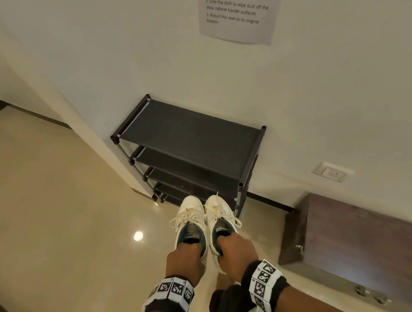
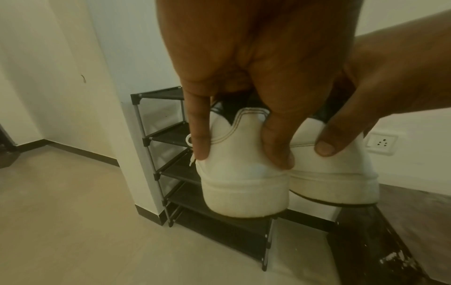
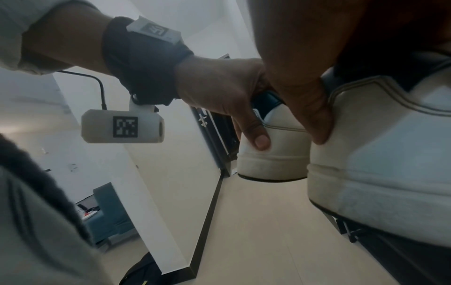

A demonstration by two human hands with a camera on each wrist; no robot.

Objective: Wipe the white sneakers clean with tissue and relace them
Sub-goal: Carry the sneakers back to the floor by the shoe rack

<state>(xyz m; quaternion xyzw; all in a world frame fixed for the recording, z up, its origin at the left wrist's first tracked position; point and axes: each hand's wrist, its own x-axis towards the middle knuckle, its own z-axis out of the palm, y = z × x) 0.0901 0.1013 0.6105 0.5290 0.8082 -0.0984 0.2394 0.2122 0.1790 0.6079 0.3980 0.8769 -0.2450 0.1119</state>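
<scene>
pair of white sneakers, held side by side in the air above a glossy beige tiled floor (image 1: 59,213), toes pointing toward a black shoe rack (image 1: 189,142). left sneaker (image 1: 188,225): white upper, dark teal lining, cream laces threaded and loosely tied, loops trailing to the left; gripped at the heel by the left hand (image 1: 183,263), fingers tucked inside the collar, thumb pressed on the outside of the heel counter. right sneaker (image 1: 220,221): same make, laces in place, one end sticking up near the toe; gripped at the heel by the right hand (image 1: 236,253) in the same fashion, fingers inside the opening, thumb against the back. the two heels touch or nearly touch in the left wrist view; grey scuffing shows on the heel rubber of the right sneaker in the right wrist view. both wrists wear black bands with white marker blocks. shoe rack: several dark fabric tiers, metal posts, set against a cream wall beside a projecting corner. printed instruction sheet (image 1: 238,11) taped to the wall above. wall socket (image 1: 331,172) low on the right. dark wooden cabinet (image 1: 364,237) at the right of the floor.
</scene>
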